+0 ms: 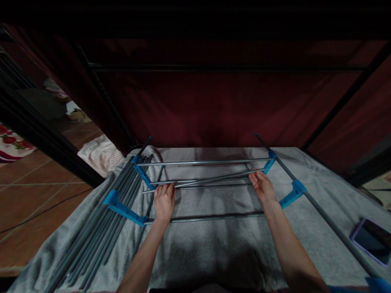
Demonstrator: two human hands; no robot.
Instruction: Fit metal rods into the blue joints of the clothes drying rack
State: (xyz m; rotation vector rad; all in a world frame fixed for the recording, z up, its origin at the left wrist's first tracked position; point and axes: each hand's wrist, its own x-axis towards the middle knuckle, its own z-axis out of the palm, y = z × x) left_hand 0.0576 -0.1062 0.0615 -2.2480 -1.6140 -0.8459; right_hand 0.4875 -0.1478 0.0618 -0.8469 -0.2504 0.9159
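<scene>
Beneath your forearms spreads a soft, pale-grey plush blanket [210,252], rumpled at its edges. On your left lie slim, round grey tubes [91,241] in a loose bundle; on your right rests a flat, dark-screened phone with a purple rim [371,240]. Beyond, angled blue plastic brackets [293,193] join the frame's smooth crossbars. Your left hand [165,200] curls its fingers over a thin, shiny metal rod [238,174], slanting above the blanket between the side brackets; your right hand [262,186] pinches its right end. Farthest stands a dark maroon panel [214,110].
</scene>
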